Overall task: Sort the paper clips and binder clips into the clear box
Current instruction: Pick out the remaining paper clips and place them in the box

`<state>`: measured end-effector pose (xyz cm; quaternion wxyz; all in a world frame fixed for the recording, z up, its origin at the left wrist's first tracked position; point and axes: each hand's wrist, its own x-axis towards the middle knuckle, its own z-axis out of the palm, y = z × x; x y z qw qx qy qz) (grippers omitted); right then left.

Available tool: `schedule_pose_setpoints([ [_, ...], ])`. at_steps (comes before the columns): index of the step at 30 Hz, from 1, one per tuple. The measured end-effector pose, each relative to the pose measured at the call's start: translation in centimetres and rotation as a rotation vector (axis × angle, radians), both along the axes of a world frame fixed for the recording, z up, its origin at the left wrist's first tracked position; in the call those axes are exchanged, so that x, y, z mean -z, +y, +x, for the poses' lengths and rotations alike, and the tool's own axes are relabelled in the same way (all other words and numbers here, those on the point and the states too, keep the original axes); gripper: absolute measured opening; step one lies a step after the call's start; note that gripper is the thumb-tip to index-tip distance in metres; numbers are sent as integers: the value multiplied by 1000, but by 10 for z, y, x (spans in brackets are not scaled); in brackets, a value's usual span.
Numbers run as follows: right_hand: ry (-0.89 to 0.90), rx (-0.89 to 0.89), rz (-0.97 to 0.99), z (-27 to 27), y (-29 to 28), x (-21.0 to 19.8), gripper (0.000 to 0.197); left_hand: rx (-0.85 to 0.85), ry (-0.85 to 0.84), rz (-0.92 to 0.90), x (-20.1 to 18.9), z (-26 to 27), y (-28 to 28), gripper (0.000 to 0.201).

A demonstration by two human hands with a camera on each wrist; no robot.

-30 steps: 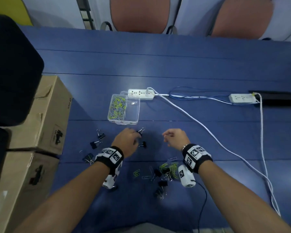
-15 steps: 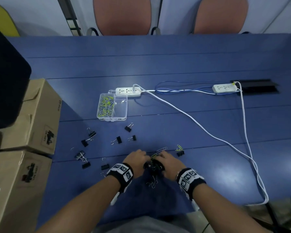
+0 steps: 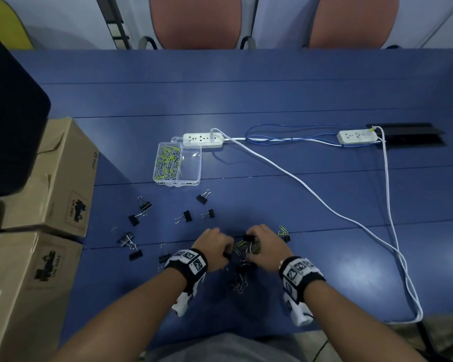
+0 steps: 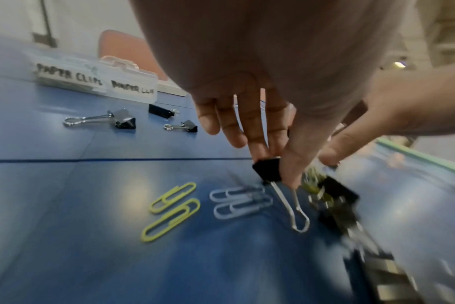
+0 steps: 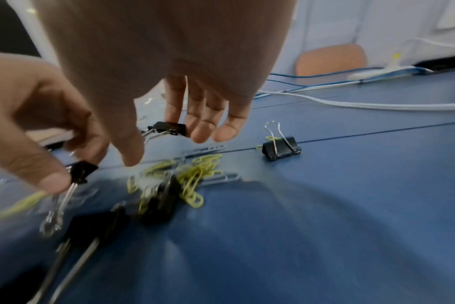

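Note:
The clear box (image 3: 198, 165) stands mid-table; its left half holds several paper clips and its right half is bare. In the left wrist view the clear box (image 4: 133, 90) carries the labels "paper clips" and "binder clips". My left hand (image 4: 275, 168) pinches a black binder clip (image 4: 268, 169) at the mixed pile (image 3: 242, 248). My right hand (image 5: 153, 142) pinches another black binder clip (image 5: 169, 128) just above the pile's yellow paper clips (image 5: 195, 174). In the head view the left hand (image 3: 226, 253) and right hand (image 3: 249, 240) are close together.
Several loose binder clips (image 3: 186, 216) lie between the pile and the box, with more at the left (image 3: 135, 219) and one at the right (image 5: 281, 148). Two power strips (image 3: 203, 139) and white cables (image 3: 387, 205) cross the table's right side. Cardboard boxes (image 3: 50, 178) stand at the left.
Both hands have drawn back toward me from mid-table onto the mixed pile. Each now pinches a black binder clip.

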<state>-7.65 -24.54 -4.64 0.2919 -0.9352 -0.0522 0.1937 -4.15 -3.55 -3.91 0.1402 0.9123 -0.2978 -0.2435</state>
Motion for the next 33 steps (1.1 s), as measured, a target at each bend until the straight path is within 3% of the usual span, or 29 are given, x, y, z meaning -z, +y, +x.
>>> schedule_pose_setpoints([
  [6, 3, 220, -88, 56, 11, -3, 49, -708, 174, -261, 3, 31, 6, 28],
  [8, 59, 247, -89, 66, 17, -2, 58, -906, 206, -300, 10, 37, 11, 36],
  [10, 123, 286, -14, 71, 20, -1, 69, -1007, 222, -324, 17, 40, 16, 37],
  [12, 102, 264, 24, 70, 20, -1, 66, -1020, 219, -337, 18, 39, 19, 36],
  [14, 25, 164, 1, 61, 17, -1, 51, -912, 135, -297, 16, 38, 22, 34],
  [17, -81, -28, -53, 34, 9, -3, 33, -570, 3, -219, 4, 30, 20, 28],
  [21, -178, -359, -181, -8, -4, 4, 41, -71, 58, -164, -4, -7, 3, 18],
  [23, -196, -443, -267, -25, -9, 8, 49, 120, 19, -159, 3, -31, 0, 30],
  [25, -214, -488, -330, -43, -10, 8, 55, 246, -41, -119, 12, -50, 1, 40],
  [28, -223, -505, -393, -65, -11, 7, 58, 368, -156, -77, 21, -66, 12, 33],
  [33, -221, -512, -433, -91, -14, 15, 62, 444, -270, -35, 17, -74, 31, 31],
])
